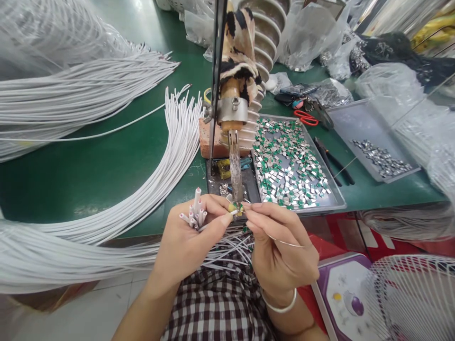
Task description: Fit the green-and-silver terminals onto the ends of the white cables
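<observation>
My left hand [188, 246] is closed round several white cables [195, 215], whose cut ends stick up behind the thumb. Its thumb and forefinger pinch one cable end right below the tip of a soldering iron [235, 161], which is clamped pointing down. My right hand [287, 251] is closed on a thin solder wire [284, 242] that runs back across its fingers. The fingertips of both hands nearly meet at the iron's tip. A small part at the tip is mostly hidden by fingers and iron.
Right of the iron, a tray [340, 202] carries many small green-and-metal connectors. Beyond it lie pliers [334, 163], red-handled scissors [305, 118] and a second tray [346, 121] of metal pieces. Long white cable bundles [152, 189] cover the left. A fan [415, 293] stands at lower right.
</observation>
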Demonstrator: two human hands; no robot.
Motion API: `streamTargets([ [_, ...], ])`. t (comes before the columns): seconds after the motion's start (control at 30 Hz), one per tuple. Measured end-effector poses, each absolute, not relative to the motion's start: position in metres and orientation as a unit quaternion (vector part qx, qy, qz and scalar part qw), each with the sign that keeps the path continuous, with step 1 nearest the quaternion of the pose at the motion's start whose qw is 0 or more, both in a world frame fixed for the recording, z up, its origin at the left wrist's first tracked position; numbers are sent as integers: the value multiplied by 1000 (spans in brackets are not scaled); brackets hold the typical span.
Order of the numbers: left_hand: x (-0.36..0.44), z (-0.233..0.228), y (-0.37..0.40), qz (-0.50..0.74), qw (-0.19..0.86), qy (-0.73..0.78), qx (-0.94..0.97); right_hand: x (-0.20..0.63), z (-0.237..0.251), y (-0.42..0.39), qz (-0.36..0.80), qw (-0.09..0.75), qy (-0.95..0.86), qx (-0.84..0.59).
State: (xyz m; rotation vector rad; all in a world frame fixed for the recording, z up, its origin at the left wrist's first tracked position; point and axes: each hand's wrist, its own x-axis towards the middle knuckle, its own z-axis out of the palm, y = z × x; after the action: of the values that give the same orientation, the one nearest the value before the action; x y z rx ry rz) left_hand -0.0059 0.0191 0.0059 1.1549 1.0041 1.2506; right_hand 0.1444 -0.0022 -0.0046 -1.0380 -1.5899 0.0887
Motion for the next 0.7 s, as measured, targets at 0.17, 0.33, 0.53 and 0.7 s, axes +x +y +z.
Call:
streamTargets([
  [0.17, -9, 1, 17, 525, 568, 411, 483, 147, -6, -4, 86, 587, -680, -431],
  [0.33, -8, 0, 16, 510, 562, 423, 495, 148, -11, -4, 164, 593, -655, -438],
  [0.53, -9, 2, 3, 439, 552, 420, 572, 143, -7, -4, 246, 607, -603, -456],
  [0.7, -14, -17, -14, 487, 560, 501, 445, 158, -6, -15, 228, 666, -561, -435],
])
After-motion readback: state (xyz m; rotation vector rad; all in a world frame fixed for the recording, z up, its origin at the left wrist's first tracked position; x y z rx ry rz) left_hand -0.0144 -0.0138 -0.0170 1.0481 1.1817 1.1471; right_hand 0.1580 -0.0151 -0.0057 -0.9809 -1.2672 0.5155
